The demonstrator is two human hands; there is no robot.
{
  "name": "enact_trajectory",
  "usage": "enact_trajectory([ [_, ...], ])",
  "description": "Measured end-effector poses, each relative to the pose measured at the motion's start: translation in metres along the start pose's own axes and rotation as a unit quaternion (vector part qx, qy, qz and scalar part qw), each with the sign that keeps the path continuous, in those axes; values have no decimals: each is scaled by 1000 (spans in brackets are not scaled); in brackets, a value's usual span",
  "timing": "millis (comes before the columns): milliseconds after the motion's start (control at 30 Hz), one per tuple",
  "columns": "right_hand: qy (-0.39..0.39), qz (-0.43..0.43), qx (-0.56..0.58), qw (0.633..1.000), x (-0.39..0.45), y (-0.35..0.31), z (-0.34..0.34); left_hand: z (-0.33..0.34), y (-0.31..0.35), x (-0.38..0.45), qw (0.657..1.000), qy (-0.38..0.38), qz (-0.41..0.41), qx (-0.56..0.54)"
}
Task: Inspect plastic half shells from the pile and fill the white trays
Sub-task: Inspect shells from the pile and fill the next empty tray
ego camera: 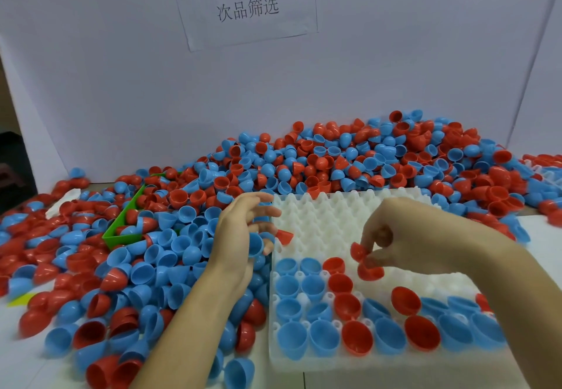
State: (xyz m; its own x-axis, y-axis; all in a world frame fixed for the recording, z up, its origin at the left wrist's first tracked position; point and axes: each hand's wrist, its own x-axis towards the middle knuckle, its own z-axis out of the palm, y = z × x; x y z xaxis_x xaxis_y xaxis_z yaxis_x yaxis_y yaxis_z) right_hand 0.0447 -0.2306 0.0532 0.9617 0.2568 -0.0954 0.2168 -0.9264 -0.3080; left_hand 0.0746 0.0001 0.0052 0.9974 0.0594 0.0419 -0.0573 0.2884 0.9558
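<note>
The right hand [404,236] pinches a glossy red half shell [358,251] over the white tray [322,221], while the left hand [243,230], fingers loosely curled, cups a blue half shell [254,244] beside the pile [334,157].

Two bare forearms come into view from the bottom edge — no sleeves, cuffs or gloves on either as far as the frame reaches. The left hand [240,233] and the right hand [392,236] carry no rings, and neither wrist shows a watch, band or bracelet. No tape, plasters or markings show on the fingers. The nails look short and unpainted, though motion blur softens the fingertips — the finer detail there cannot be made out. Nothing else of the person is visible.
</note>
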Motion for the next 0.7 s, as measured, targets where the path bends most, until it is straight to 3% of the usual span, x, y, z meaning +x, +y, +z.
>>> enact_trajectory([
  [233, -8, 51, -104, 993, 6, -20, 26, 0, 3, -2, 999, 0, -20, -49],
  [433, -13, 69, -76, 995, 7, -19, 25, -1, 4, -4, 994, -31, -32, -101],
  [700, -17, 67, -53, 996, 7, -17, 25, 0, -1, 1, 1000, -6, -17, -20],
])
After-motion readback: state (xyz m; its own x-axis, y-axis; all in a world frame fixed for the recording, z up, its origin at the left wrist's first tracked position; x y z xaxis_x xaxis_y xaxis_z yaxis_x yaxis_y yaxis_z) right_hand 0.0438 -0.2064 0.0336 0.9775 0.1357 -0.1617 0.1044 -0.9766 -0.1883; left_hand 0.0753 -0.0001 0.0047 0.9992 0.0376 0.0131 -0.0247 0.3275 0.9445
